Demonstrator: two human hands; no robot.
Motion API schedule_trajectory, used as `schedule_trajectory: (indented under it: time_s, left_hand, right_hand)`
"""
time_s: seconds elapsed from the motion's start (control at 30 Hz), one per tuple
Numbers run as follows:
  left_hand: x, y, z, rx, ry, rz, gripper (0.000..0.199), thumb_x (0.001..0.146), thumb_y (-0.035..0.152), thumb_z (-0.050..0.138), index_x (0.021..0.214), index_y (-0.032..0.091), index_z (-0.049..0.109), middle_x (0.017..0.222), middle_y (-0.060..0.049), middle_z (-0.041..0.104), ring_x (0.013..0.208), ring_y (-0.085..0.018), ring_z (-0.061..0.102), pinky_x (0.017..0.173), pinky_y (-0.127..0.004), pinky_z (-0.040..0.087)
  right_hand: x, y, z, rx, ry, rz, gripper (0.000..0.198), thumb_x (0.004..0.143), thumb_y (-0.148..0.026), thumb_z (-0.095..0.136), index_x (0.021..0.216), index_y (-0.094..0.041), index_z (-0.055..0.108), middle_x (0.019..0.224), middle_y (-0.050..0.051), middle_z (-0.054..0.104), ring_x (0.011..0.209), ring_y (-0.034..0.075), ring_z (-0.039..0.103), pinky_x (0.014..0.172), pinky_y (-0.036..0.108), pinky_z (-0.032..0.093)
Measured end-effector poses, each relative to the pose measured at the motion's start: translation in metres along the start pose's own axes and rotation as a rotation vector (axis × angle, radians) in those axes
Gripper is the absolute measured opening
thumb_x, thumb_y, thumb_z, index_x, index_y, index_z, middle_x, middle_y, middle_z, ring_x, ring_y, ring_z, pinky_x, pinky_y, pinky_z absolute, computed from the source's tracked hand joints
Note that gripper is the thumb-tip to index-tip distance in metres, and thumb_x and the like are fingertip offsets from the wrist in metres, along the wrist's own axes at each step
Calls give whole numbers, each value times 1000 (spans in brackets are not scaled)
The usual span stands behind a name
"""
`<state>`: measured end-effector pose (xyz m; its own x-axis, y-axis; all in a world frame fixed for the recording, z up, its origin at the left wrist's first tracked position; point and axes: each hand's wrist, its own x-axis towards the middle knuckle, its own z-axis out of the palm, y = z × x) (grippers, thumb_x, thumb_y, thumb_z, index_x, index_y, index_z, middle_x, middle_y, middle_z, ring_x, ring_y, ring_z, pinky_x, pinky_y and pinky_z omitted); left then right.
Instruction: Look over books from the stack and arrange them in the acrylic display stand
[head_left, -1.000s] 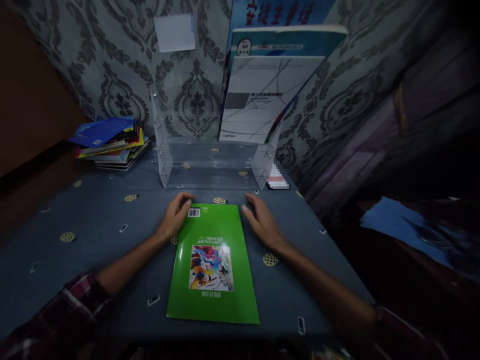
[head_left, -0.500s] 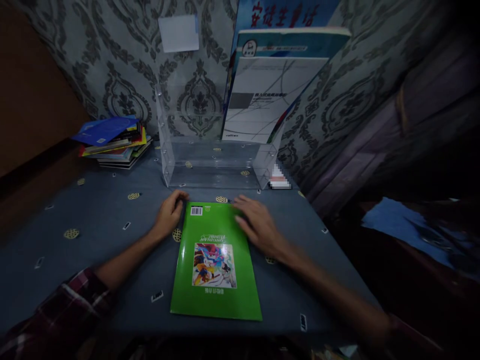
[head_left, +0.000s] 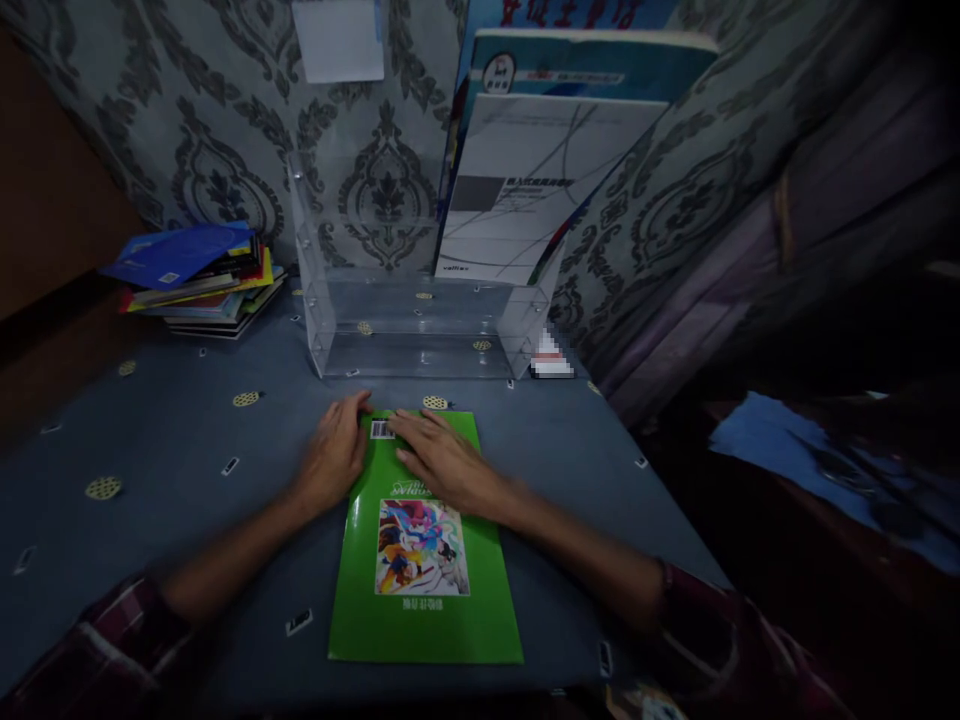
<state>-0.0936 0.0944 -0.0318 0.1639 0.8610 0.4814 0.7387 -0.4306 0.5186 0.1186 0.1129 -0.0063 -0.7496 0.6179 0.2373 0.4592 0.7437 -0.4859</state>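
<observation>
A thin green book [head_left: 424, 635] lies on the table with a barcode at its far end and a colourful picture in the middle. Its printed lettering is upside down to me. My left hand [head_left: 334, 450] rests against the far left corner and edge of the book, its fingers loosely bent and not closed round anything I can see. Across the far part of the cover, my right hand [head_left: 446, 460] lies with fingers stretched toward the barcode, partly covering the title.
Behind the book stands a clear acrylic rack [head_left: 420, 355] holding upright books [head_left: 517, 190] on its right side. A stack of books [head_left: 202, 285] sits at the back left. Patterned wallpaper [head_left: 386, 190] backs the table [head_left: 247, 550]; a blue cloth [head_left: 780, 460] lies off to the right.
My right hand has moved left from the book's right edge onto its far part, near the barcode. My left hand has come closer against the left edge. The view has shifted slightly.
</observation>
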Motion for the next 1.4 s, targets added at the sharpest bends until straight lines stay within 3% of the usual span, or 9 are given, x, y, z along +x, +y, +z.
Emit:
schedule_trajectory:
  time_s: [0.27, 0.43, 0.57, 0.67, 0.77, 0.93, 1.17, 1.27, 1.4]
  left_hand:
    - [3, 4, -4, 116, -56, 45, 37, 90, 9, 38, 124, 13, 51, 109, -12, 61, 102, -26, 56, 92, -44, 48]
    - [11, 23, -14, 319, -174, 72, 26, 96, 14, 39, 108, 16, 61, 108, -12, 62, 104, -29, 54, 91, -47, 48]
    - [-5, 72, -22, 183, -436, 288, 29, 99, 33, 52, 124, 19, 59, 130, -11, 59, 127, -30, 49, 107, -52, 43]
    - [-31, 111, -23, 11, -706, 513, 66, 88, 55, 68, 144, 26, 48, 154, -13, 42, 147, -38, 31, 119, -67, 23]
    - [-50, 130, -20, -61, -828, 501, 66, 88, 38, 72, 148, 32, 46, 158, -8, 37, 151, -37, 21, 123, -66, 9]
    - [-58, 126, -13, -192, -759, 344, 68, 89, 23, 67, 149, 42, 43, 158, 0, 37, 152, -32, 18, 125, -61, -2]
    - [-51, 119, -24, -260, -641, 298, 58, 85, 29, 73, 139, 42, 56, 147, 2, 53, 145, -33, 38, 127, -59, 10]
    - [-33, 84, -32, -193, -528, 286, 37, 95, 36, 60, 132, 32, 62, 132, -2, 65, 132, -27, 54, 125, -54, 24]
    - [-15, -3, -43, 105, -185, -12, 45, 99, 40, 46, 138, 18, 54, 144, -14, 55, 138, -30, 47, 117, -55, 34]
  right_hand:
    - [-50, 39, -11, -19, 285, 86, 37, 101, -22, 42, 134, -23, 59, 136, 9, 65, 133, 24, 56, 115, 55, 42]
    - [-56, 46, -16, 49, 386, 141, 32, 99, -22, 45, 123, -21, 66, 126, 9, 71, 121, 23, 65, 104, 45, 53]
    - [-52, 47, -20, 100, 384, 169, 30, 98, -24, 48, 119, -20, 68, 120, 8, 73, 111, 21, 70, 98, 41, 56]
    - [-53, 47, -21, 110, 370, 156, 31, 97, -23, 48, 120, -21, 68, 122, 8, 72, 115, 21, 68, 102, 43, 54]
    - [-54, 46, -19, 121, 364, 157, 31, 96, -23, 48, 119, -20, 68, 126, 9, 70, 123, 23, 64, 107, 46, 49]
    - [-46, 45, -14, 202, 376, 159, 27, 93, -25, 52, 112, -19, 70, 126, 11, 70, 125, 23, 61, 110, 47, 46]
    - [-22, 50, -9, 213, 345, 82, 24, 89, -23, 54, 107, -19, 70, 122, 11, 70, 119, 24, 63, 105, 48, 47]
    - [-18, 52, -9, 171, 324, 66, 27, 90, -25, 55, 112, -17, 68, 120, 12, 70, 115, 26, 63, 102, 50, 49]
    - [-20, 53, -7, 148, 346, 112, 31, 93, -30, 55, 120, -18, 64, 125, 13, 66, 119, 28, 60, 101, 50, 49]
